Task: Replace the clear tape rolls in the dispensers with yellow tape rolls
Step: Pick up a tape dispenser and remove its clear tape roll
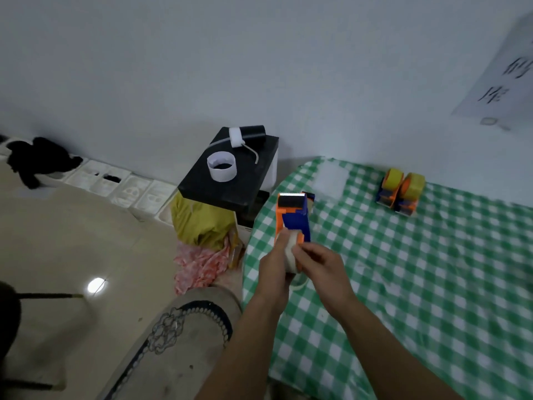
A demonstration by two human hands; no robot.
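Observation:
An orange and blue tape dispenser (292, 216) is held over the left edge of the green checked table (418, 269), its toothed blade pointing away from me. A clear tape roll (291, 249) sits in its near end. My left hand (274, 265) grips the dispenser and roll from the left. My right hand (320, 264) pinches the roll from the right. Two more dispensers (402, 192) loaded with yellow tape rolls stand side by side at the table's far edge by the wall. A clear ring, perhaps another roll (300, 282), lies partly hidden under my hands.
A black box (230, 180) with a white paper ring (221, 166) and a black and white pump stands left of the table. Under it lie a yellow bag (202, 220) and pink cloth. My knee (184, 336) is below left. A paper sign (504, 73) hangs on the wall.

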